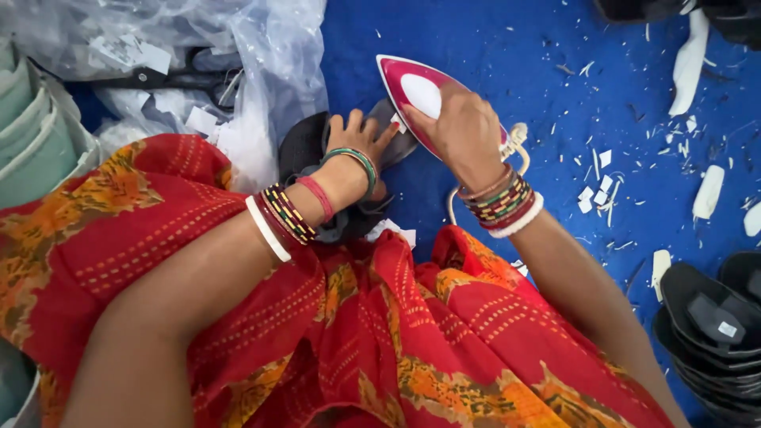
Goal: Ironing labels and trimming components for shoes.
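1. Head view: right hand (466, 131) wrapped shut around the handle of a pink-and-white clothes iron (416, 91), soleplate down over a dark insole piece (313, 147) on the blue floor mat (507, 47).
2. Left hand (358, 136) lies flat, fingers spread, pinning that piece just beside the iron; it grasps nothing.
3. Step judged: pressing a small white label on.
4. Next move calls for keeping the fingers away from the hot plate.
5. Stacked black insoles (713, 317) lie at right, plastic bags (238, 55) upper left.
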